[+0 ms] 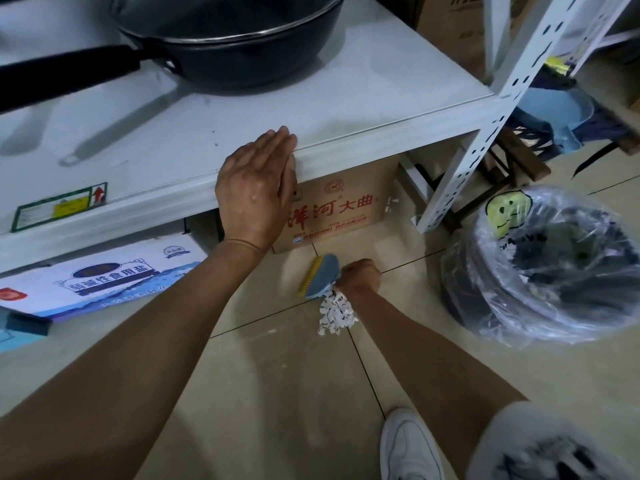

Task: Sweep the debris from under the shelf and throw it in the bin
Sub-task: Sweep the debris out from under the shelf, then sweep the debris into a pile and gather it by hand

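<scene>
Sweeping step: my right hand [360, 277] grasps the brush [320, 277] beside the debris [337, 315], left hand [256, 188] flat and released on the shelf [346, 109]; next, move debris to the bin [540, 271].

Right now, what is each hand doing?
Left hand: open, flat on the shelf edge.
Right hand: closed, holding the brush.

Dim, soft, edge-warped, mildly blurred

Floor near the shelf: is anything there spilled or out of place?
Yes. A small heap of white scraps lies on the floor tiles beside the brush held in the right hand. A few more white bits sit by the cardboard box under the shelf.
</scene>
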